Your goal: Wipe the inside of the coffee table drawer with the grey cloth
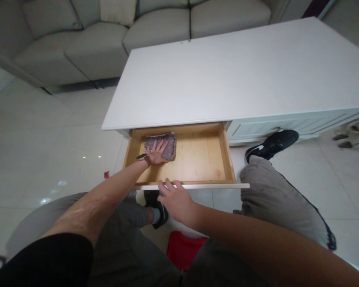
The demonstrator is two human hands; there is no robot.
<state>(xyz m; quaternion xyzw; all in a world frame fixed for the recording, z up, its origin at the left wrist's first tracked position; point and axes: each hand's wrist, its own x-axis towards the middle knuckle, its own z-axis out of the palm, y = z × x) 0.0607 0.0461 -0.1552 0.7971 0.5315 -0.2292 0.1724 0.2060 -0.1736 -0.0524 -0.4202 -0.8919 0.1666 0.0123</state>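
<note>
1. Left hand (157,153): fingers spread, palm down on folded cloth (170,147).
2. Cloth: lying inside open wooden drawer (202,153), toward its left end.
3. Right hand (177,199): fingers slightly apart, curled over drawer's front edge; thumb hidden.
4. White worktop (227,75): directly above drawer.

Head cam's worn up top, pointing forward and pretty steeply down, with the open drawer (200,155) fairly close and the sofa (98,48) farther off beyond the table (212,79)
</note>
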